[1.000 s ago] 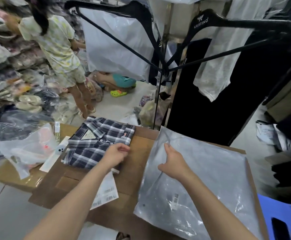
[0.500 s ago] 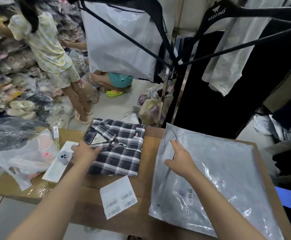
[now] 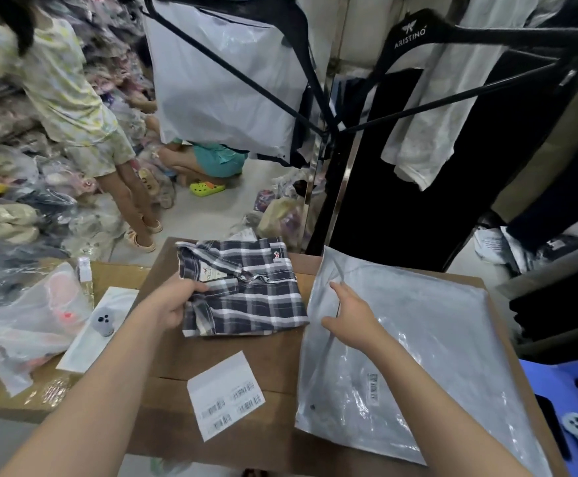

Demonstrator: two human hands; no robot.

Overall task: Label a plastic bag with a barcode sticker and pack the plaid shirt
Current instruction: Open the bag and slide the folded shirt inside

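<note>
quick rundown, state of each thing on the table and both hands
plaid shirt: folded, flat on the cardboard, not yet in the bag
plastic bag: lying flat, empty, barcode sticker already on it
sticker sheet: loose on the cardboard, several barcodes left
left hand: gripping the shirt's left edge
right hand: open, fingers at the bag's left edge

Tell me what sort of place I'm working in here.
Most likely a clothing stockroom or small packing area. Bagged garments are piled high on the left, clothes hang from a branded hanger, and a barcode sticker sheet lies on the cardboard worktop beside the plaid shirt.
</note>
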